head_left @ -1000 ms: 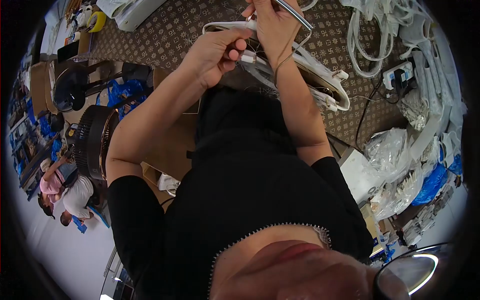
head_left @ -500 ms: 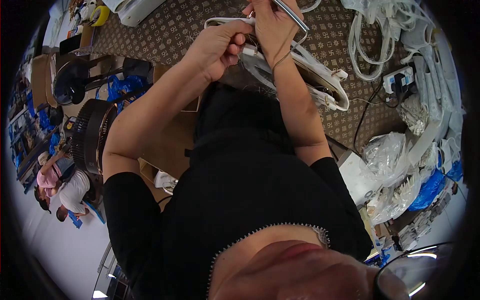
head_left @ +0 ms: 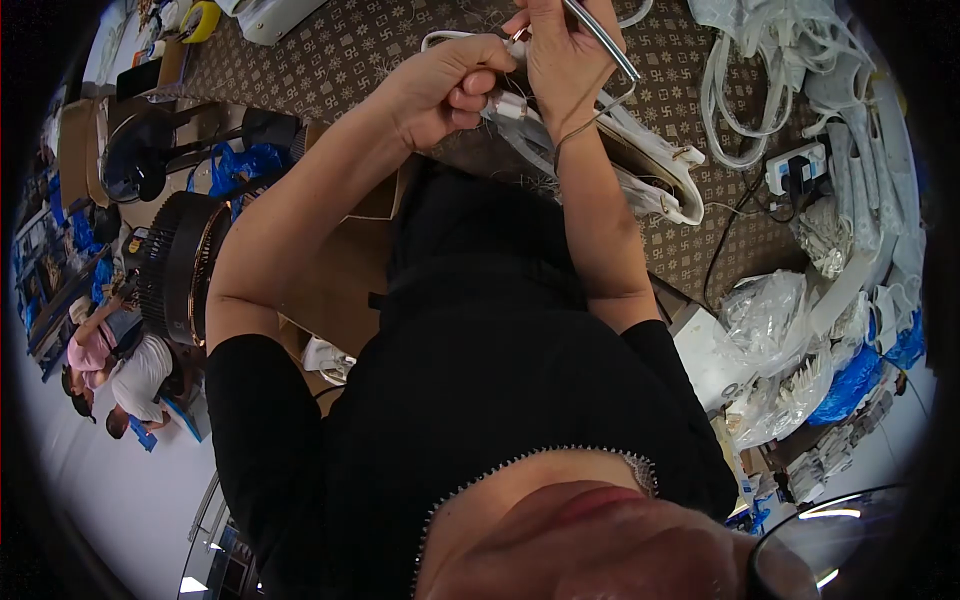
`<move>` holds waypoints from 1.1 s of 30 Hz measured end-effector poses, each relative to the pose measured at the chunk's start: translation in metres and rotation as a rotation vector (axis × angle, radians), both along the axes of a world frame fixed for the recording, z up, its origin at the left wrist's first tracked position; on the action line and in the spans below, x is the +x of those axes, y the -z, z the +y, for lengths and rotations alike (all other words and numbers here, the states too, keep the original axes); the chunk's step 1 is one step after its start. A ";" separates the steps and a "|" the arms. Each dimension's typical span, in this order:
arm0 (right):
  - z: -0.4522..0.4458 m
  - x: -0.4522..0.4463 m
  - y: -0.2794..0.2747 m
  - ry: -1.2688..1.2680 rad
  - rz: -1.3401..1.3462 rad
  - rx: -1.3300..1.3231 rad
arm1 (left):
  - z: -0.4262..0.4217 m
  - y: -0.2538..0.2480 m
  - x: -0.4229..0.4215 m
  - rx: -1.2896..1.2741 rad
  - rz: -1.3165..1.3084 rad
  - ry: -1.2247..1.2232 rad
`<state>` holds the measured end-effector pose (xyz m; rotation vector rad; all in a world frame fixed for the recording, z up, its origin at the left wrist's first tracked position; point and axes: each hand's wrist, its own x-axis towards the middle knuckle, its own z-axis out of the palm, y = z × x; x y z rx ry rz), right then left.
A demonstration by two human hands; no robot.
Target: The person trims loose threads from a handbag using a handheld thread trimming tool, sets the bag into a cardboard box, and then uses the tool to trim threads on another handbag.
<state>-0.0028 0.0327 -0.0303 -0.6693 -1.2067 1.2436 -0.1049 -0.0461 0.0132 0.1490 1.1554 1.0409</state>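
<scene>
A white handbag (head_left: 645, 140) with metal fittings lies open on the brown patterned cloth, partly hidden by my hands and forearms. My left hand (head_left: 455, 90) is closed at its upper edge, thumb and forefinger pinched together; what lies between the fingertips is too small to make out. Close beside it, my right hand (head_left: 565, 60) has its fingers curled over the bag, their tips partly out of frame. A silver metal rod-like tool (head_left: 603, 42) slants out of the right hand. A thin cord or band (head_left: 590, 122) runs round the right wrist.
White straps (head_left: 745, 110) and a power socket block (head_left: 795, 170) lie to the right, with plastic-wrapped bundles (head_left: 765, 310) below. A black fan (head_left: 180, 265) stands by my left arm. Yellow tape (head_left: 202, 20) sits at the far left. Two people (head_left: 140, 375) are at the left.
The bag, cloth and both hands appear slightly lower and further right in the view. My left hand remains pinched at the bag's edge, and the tool is still in my right hand.
</scene>
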 end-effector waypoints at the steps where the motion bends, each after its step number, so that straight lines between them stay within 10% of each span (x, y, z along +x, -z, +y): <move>1: -0.001 0.001 -0.001 0.002 -0.006 0.001 | -0.001 0.000 -0.001 -0.012 0.013 0.028; 33: -0.005 0.000 -0.010 0.041 -0.126 0.057 | -0.014 0.014 0.010 0.150 0.056 -0.111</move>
